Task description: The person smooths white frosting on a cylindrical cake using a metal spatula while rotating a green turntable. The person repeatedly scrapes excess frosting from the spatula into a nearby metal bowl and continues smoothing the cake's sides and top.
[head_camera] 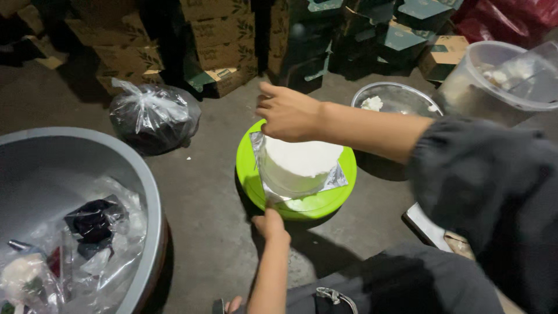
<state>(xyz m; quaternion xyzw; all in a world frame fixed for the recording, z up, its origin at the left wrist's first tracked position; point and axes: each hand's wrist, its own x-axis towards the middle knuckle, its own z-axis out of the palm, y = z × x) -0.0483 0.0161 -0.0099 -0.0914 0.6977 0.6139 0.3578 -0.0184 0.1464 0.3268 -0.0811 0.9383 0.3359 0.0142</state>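
A white frosted cake (302, 163) stands on a silver foil board (339, 179) on a green turntable (325, 200) on the concrete floor. My right hand (288, 113) reaches in from the right over the cake, fingers curled at its far left top edge; whether it holds anything is hidden. My left hand (270, 224) comes up from below, and its fingertips pinch the near rim of the turntable.
A large grey tub (152, 203) with plastic bags and scraps sits at the left. A tied dark plastic bag (154, 116) lies behind it. A clear bowl with cream (401, 93) and a clear plastic container (500, 75) stand at the right. Cardboard boxes (221, 40) line the back.
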